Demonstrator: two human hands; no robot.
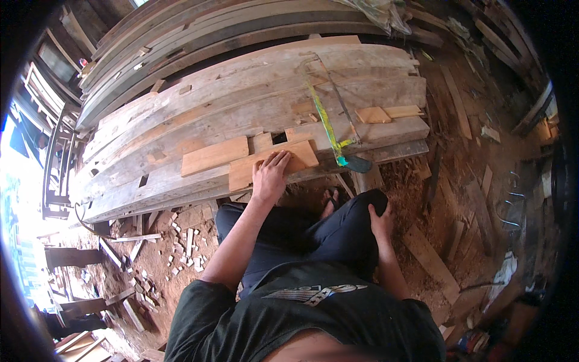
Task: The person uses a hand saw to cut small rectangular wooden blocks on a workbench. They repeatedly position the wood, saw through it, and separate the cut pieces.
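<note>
My left hand [271, 174] lies on a short, flat wooden board [304, 155] at the near edge of the workbench, its fingers laid out across the top. Just left of that board is a second flat wooden piece [214, 156]. My right hand [381, 219] rests on my right knee, thumb and fingers apart, with no tool in it. To the right of the board lies a hacksaw-like frame saw [325, 114] with a yellow-green frame, a thin blade and a dark handle. The handle reaches past the bench's front edge.
The workbench [199, 114] is made of thick, worn planks with square holes. Toward its right end lie small wood pieces [374, 115]. Long stacked planks [241, 30] stand behind it. Small offcuts [187, 244] litter the dirt floor on the left; loose boards [431, 262] lie on the right.
</note>
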